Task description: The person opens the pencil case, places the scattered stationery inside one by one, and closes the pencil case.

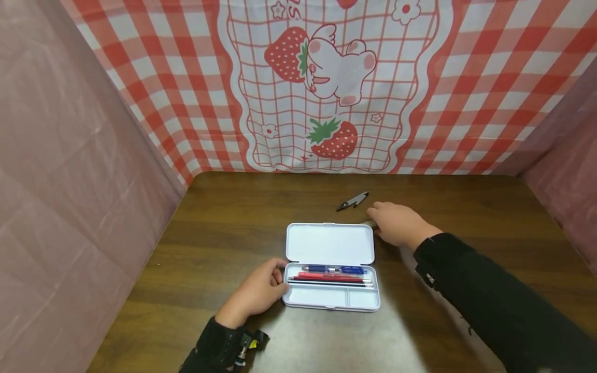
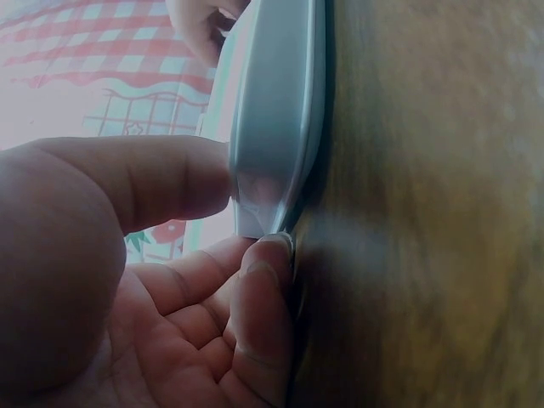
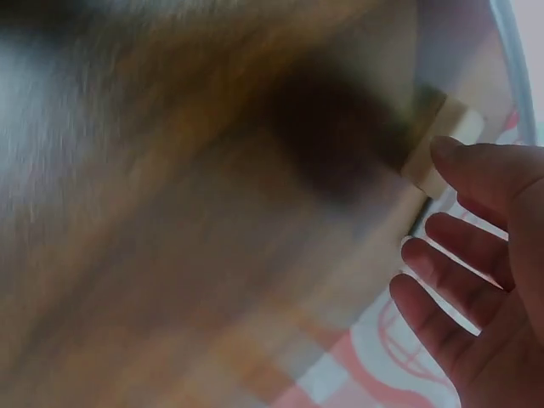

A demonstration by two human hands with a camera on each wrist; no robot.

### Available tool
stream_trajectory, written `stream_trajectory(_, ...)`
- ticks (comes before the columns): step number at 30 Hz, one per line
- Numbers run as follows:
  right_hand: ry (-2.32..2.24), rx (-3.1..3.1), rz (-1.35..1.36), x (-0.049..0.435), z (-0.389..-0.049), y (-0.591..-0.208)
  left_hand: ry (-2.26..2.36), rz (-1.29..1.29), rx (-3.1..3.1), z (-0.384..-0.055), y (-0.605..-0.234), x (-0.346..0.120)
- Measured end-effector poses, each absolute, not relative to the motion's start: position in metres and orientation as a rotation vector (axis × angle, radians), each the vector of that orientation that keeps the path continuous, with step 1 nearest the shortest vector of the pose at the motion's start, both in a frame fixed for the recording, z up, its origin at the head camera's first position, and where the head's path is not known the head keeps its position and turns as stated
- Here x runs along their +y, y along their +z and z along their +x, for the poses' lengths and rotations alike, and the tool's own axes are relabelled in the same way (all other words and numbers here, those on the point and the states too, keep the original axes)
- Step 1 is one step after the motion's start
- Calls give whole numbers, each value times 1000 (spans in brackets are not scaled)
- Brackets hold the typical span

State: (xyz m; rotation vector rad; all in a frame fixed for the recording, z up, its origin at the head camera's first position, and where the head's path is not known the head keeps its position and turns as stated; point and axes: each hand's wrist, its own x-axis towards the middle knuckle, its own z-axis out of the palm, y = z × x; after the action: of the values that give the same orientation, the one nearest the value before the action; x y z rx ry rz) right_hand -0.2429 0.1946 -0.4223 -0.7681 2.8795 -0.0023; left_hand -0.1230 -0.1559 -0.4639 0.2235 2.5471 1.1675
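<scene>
On the table lies a white pencil case [image 1: 314, 298] with its lid [image 1: 330, 243] folded back. Inside are a blue pen [image 1: 333, 269], a red pencil [image 1: 326, 276] and dark pencils [image 1: 326, 283] side by side. My left hand [image 1: 261, 287] grips the case's left end, thumb on the rim and fingertips at its lower edge. Behind the lid's right corner, my right hand [image 1: 398, 223] pinches a small tan block [image 3: 435, 153] between thumb and index finger; the other fingers are spread loosely. Part of the block is hidden by the thumb.
A grey drawing compass [image 1: 353, 201] lies on the table behind the lid, just left of the right hand. Beyond the brown table's [image 1: 224, 207] back edge hangs a red-and-white checked cloth [image 1: 186, 67]. Pink curtains [image 1: 60, 155] stand at the sides.
</scene>
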Motion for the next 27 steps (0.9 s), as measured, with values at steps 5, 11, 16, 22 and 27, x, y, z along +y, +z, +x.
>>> stream_trajectory(5, -34, 2877, -702, 192, -247, -430, 1167, 227, 2548, -123, -465, -157)
stream_trajectory(11, -27, 2861, -692, 189, -251, -434, 1168, 223, 2548, -123, -467, -156)
stream_trajectory(16, -28, 2845, -657, 186, -252, -435, 1157, 218, 2550, -123, -465, -156)
stream_trajectory(22, -43, 2848, -647, 185, -250, -435, 1159, 226, 2548, -123, -466, -156)
stream_trajectory(27, -48, 2854, -655, 184, -250, -435, 1165, 232, 2551, -123, -466, -156)
